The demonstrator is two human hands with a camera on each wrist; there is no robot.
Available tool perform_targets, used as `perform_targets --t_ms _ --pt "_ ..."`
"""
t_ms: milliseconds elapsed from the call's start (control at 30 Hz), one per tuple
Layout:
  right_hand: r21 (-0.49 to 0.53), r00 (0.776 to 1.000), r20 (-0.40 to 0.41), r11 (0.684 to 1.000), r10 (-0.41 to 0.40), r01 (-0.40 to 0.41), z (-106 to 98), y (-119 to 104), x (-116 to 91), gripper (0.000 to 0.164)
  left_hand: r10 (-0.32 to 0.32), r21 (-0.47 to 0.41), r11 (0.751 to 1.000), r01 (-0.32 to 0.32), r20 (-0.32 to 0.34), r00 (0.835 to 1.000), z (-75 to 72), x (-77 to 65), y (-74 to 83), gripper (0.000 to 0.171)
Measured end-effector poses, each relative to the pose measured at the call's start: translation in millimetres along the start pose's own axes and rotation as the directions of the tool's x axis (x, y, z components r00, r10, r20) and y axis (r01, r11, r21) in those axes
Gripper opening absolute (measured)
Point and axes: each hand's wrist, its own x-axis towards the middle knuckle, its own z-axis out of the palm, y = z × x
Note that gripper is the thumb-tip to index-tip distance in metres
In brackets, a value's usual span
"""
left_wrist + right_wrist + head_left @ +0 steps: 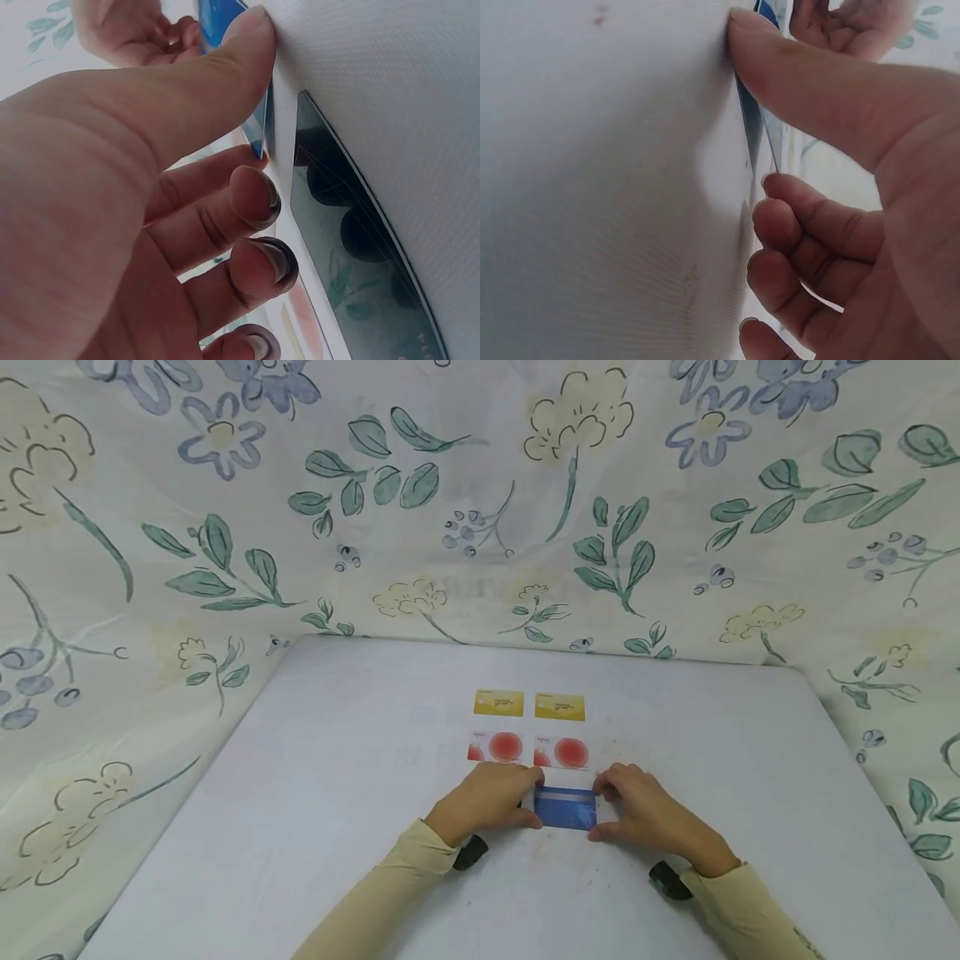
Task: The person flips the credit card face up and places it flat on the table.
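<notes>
My left hand (487, 797) and right hand (645, 810) pinch a blue card (566, 808) with a pale stripe by its opposite short ends, thumbs at the near corners and index fingers at the far ones. Seen from the right wrist, the card (751, 124) is slightly tilted, close over the white table. Beneath the left hand's fingers a dark glossy card (349, 247) lies flat; the hand mostly hides it in the head view. Just beyond the hands lie two white cards with red circles, a left one (504, 746) and a right one (562, 752).
Two yellow cards, a left one (498, 702) and a right one (559, 707), lie side by side behind the red-circled cards. The white tabletop (300, 793) ends at a floral cloth (480, 527) that rises at the back and sides.
</notes>
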Motion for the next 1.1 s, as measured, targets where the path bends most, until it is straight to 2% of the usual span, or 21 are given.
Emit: perform_targets --t_ms 400,700,1100 --pt "-0.052 0.997 -0.034 0.997 -0.066 0.064 -4 2 -1 0.054 -0.004 -0.01 1.0 0.004 0.024 1.0 -4.1 0.0 -0.5 0.054" --pt "-0.081 0.997 -0.036 0.995 -0.062 0.059 -7 0 -2 0.053 0.014 -0.02 1.0 -0.013 0.031 0.999 -4.7 1.2 -1.2 0.056" --pt "-0.059 0.995 -0.056 0.995 -0.088 0.084 -12 0 -4 0.052 0.052 -0.037 0.998 -0.053 -0.044 0.998 -4.1 3.2 -1.8 0.059"
